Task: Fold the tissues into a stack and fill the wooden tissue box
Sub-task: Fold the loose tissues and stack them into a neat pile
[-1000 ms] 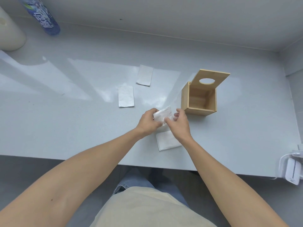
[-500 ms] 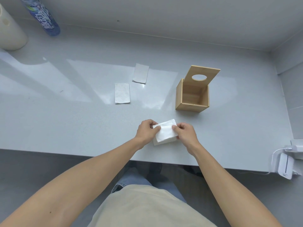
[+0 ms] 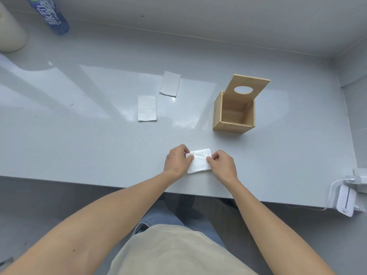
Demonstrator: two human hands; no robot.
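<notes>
A folded white tissue point(image 3: 199, 161) lies near the table's front edge, seemingly on top of another one beneath it. My left hand point(image 3: 176, 160) pinches its left side and my right hand point(image 3: 223, 165) pinches its right side. Two more folded tissues lie flat farther back: one point(image 3: 147, 108) at the centre left, the other point(image 3: 170, 83) behind it. The wooden tissue box point(image 3: 233, 113) stands to the right of them, empty inside, with its lid point(image 3: 247, 88) tipped up and an oval hole in the lid.
The grey table point(image 3: 79, 135) ends at a front edge just below my hands. A blue bottle point(image 3: 50, 15) and a cream cylinder point(image 3: 10, 34) stand at the far left back. A white device with a cable point(image 3: 345, 202) hangs at the right table corner.
Both hands brought the tissue from in front of the box down toward the front edge and laid it on the tissue there; they now pinch its two sides.
</notes>
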